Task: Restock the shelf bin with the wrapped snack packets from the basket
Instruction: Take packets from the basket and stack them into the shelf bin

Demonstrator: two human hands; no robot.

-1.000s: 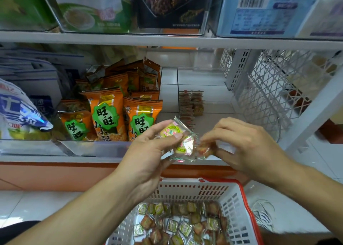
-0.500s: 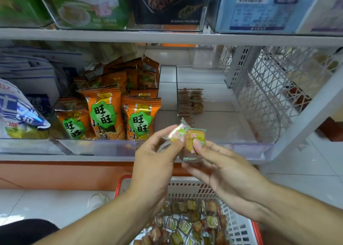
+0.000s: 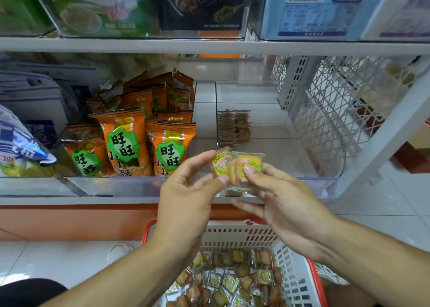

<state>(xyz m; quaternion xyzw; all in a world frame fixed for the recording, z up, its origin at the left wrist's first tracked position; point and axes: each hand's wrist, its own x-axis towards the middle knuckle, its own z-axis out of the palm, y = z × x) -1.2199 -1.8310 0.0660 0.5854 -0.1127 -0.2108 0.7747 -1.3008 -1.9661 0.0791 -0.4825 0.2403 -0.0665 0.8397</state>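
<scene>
A few small wrapped snack packets [image 3: 237, 167], clear wrap with green and yellow labels, are stacked upright between both hands in front of the shelf. My left hand [image 3: 188, 197] pinches the stack from the left, my right hand [image 3: 277, 197] holds it from the right with the thumb on the front packet. Beyond them stands a clear shelf bin [image 3: 309, 181], holding one short row of the same packets [image 3: 233, 127] at its back left. Below, a white basket with a red rim [image 3: 295, 283] holds many more packets [image 3: 230, 281].
Orange snack bags [image 3: 130, 143] fill the clear bin to the left. A blue and white bag [image 3: 21, 143] lies at far left. A white lattice shelf end panel [image 3: 344, 111] closes the right side. Another shelf with boxed goods [image 3: 314, 9] hangs overhead.
The packets have been squared up into a tighter upright stack between both hands. The view has shifted, and the basket now sits lower and more to the right.
</scene>
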